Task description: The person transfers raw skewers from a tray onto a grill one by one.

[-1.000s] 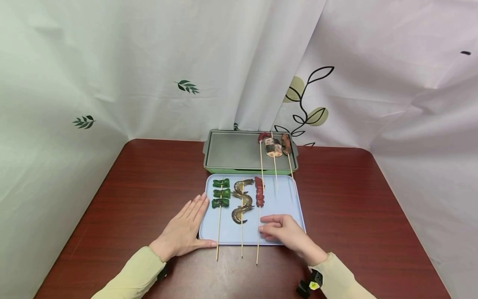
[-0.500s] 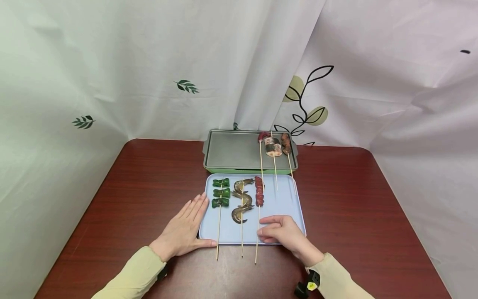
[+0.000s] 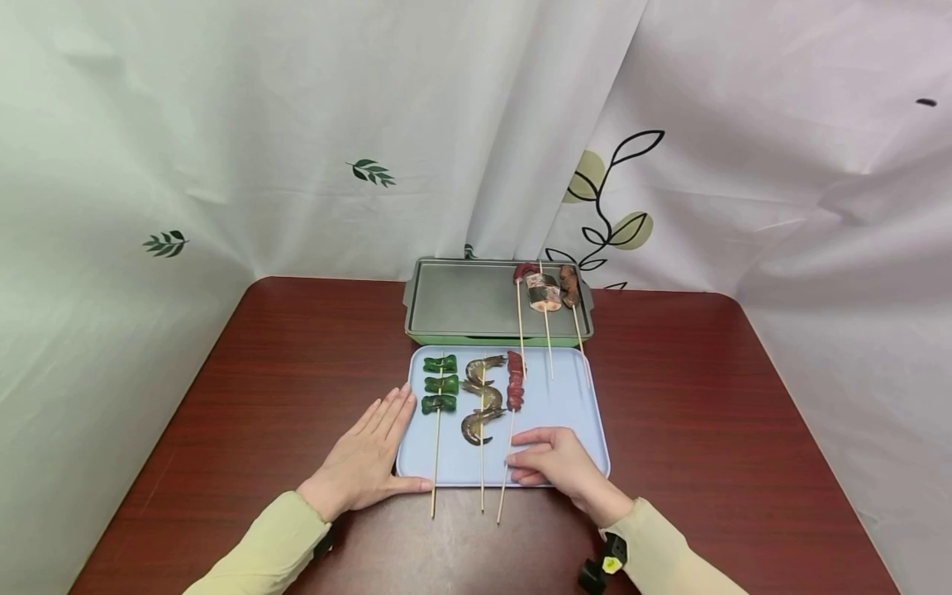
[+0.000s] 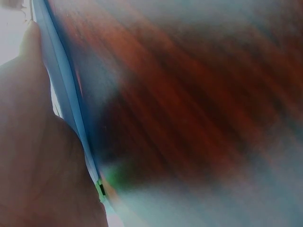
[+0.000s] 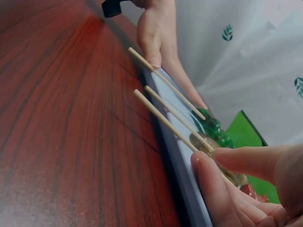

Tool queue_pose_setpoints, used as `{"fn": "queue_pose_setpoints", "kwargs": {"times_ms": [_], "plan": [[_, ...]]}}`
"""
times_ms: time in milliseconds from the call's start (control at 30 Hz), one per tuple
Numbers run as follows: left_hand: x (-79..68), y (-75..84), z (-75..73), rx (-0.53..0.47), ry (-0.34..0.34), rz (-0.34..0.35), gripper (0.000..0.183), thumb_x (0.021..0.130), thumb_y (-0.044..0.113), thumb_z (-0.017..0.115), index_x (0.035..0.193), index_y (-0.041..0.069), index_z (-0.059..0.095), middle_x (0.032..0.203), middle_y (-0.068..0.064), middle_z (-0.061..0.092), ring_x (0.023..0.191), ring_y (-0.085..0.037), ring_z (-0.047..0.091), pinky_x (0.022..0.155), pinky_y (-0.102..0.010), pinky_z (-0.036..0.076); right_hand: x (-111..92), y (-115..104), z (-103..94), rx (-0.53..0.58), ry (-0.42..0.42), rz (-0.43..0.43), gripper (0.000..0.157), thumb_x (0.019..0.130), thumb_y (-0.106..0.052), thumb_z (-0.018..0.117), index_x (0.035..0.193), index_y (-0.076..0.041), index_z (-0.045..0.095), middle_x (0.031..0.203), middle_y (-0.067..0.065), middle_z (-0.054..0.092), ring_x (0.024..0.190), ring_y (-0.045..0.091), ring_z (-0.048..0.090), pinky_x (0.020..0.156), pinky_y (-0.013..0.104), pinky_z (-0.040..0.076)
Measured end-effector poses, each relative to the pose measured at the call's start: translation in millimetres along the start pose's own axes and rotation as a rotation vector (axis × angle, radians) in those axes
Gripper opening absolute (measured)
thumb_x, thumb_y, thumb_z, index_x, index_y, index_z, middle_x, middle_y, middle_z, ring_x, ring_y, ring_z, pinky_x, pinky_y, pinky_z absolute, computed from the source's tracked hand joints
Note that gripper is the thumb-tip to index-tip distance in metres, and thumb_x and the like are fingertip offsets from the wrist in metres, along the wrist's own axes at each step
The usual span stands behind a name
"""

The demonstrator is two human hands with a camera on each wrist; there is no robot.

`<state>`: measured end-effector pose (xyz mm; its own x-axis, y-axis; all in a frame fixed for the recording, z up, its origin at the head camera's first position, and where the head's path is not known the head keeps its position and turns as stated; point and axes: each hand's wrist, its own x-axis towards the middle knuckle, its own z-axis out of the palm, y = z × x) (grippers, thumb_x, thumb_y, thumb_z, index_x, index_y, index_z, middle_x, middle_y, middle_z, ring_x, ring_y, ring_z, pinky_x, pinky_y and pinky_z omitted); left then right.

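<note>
My right hand (image 3: 561,467) pinches the stick of the red meat skewer (image 3: 516,380) between thumb and fingers, over the light blue tray (image 3: 565,405). The right wrist view shows the stick's lower end (image 5: 147,101) jutting past the tray's near edge. My left hand (image 3: 364,454) lies with straight fingers along the tray's left edge, its thumb near the stick of the green pepper skewer (image 3: 440,384). Between the pepper and meat skewers lies a shrimp skewer (image 3: 482,428). In the left wrist view the left hand (image 4: 42,137) borders the tray's side.
Behind the tray stands a green-sided grill pan (image 3: 464,302). On its right side lie a fish skewer (image 3: 545,293), a brown meat skewer (image 3: 569,285) and a dark red skewer (image 3: 524,271), their sticks reaching over the tray. A white curtain (image 3: 297,149) hangs behind the table (image 3: 706,413).
My right hand has shifted slightly left, and the lower end of the red meat skewer's stick has swung left with it, so the skewer now slants. The left hand has not moved.
</note>
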<state>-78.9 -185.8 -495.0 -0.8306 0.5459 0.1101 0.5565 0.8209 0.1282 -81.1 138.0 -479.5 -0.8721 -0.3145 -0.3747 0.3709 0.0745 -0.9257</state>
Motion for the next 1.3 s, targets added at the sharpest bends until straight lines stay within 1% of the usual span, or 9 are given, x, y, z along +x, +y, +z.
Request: {"fn": "queue_pose_setpoints", "kwargs": {"times_ms": [233, 433, 633, 767, 1000, 1133, 1300], "plan": [[-0.7, -0.7, 1.7, 0.023, 0.002, 0.001, 0.121, 0.083, 0.087, 0.047, 0.156, -0.008, 0.029, 0.165, -0.022, 0.022, 0.151, -0.035, 0.022, 0.121, -0.047, 0.022, 0.3, -2.6, -1.6, 0.038, -0.011, 0.02, 0.039, 0.091, 0.003, 0.069, 0.123, 0.021, 0.055, 0.091, 0.022, 0.074, 0.071, 0.018, 0.073, 0.069, 0.033, 0.062], [-0.5, -0.9, 1.4, 0.027, 0.018, 0.009, 0.121, 0.083, 0.087, 0.048, 0.156, -0.008, 0.03, 0.164, -0.023, 0.023, 0.15, -0.036, 0.024, 0.12, -0.047, 0.023, -1.1, -2.7, -3.6, 0.049, -0.006, 0.003, 0.038, 0.09, 0.006, 0.068, 0.123, 0.022, 0.055, 0.09, 0.022, 0.074, 0.073, 0.018, 0.073, 0.071, 0.033, 0.062], [-0.4, -2.0, 2.4, 0.043, -0.006, 0.003, 0.121, 0.083, 0.086, 0.048, 0.157, -0.007, 0.027, 0.165, -0.022, 0.02, 0.152, -0.033, 0.02, 0.121, -0.046, 0.02, -5.1, -5.1, -6.7, 0.047, 0.015, 0.002, 0.037, 0.088, 0.005, 0.066, 0.121, 0.019, 0.056, 0.082, 0.014, 0.072, 0.07, 0.015, 0.07, 0.068, 0.032, 0.062], [-0.5, -2.1, 2.8, 0.045, -0.018, -0.002, 0.12, 0.084, 0.086, 0.047, 0.157, -0.007, 0.026, 0.166, -0.021, 0.019, 0.152, -0.032, 0.018, 0.122, -0.045, 0.019, -7.8, -6.3, -11.2, 0.053, 0.016, 0.012, 0.039, 0.088, 0.004, 0.064, 0.123, 0.018, 0.053, 0.08, 0.009, 0.07, 0.07, 0.015, 0.07, 0.068, 0.033, 0.062], [0.0, -1.7, 1.0, 0.034, -0.037, -0.012, 0.121, 0.083, 0.087, 0.047, 0.158, -0.006, 0.025, 0.166, -0.02, 0.017, 0.153, -0.032, 0.017, 0.122, -0.044, 0.016, -12.6, -5.5, -18.8, 0.086, -0.014, 0.013, 0.045, 0.091, 0.006, 0.064, 0.132, 0.018, 0.048, 0.087, 0.009, 0.069, 0.076, 0.018, 0.071, 0.072, 0.035, 0.062], [0.1, -1.2, 0.2, 0.028, -0.041, -0.013, 0.121, 0.084, 0.086, 0.047, 0.158, -0.006, 0.025, 0.166, -0.02, 0.017, 0.152, -0.032, 0.017, 0.122, -0.045, 0.017, -15.5, -5.3, -20.8, 0.087, -0.011, 0.003, 0.047, 0.093, 0.007, 0.063, 0.135, 0.018, 0.046, 0.09, 0.01, 0.068, 0.079, 0.02, 0.071, 0.074, 0.037, 0.062], [-0.3, -0.7, -0.8, 0.022, -0.039, -0.011, 0.121, 0.083, 0.087, 0.047, 0.157, -0.007, 0.026, 0.166, -0.021, 0.018, 0.152, -0.033, 0.018, 0.122, -0.046, 0.019, -17.2, -4.0, -21.4, 0.098, 0.002, -0.011, 0.048, 0.091, 0.009, 0.063, 0.136, 0.018, 0.047, 0.091, 0.012, 0.067, 0.079, 0.022, 0.072, 0.074, 0.037, 0.062]]}}
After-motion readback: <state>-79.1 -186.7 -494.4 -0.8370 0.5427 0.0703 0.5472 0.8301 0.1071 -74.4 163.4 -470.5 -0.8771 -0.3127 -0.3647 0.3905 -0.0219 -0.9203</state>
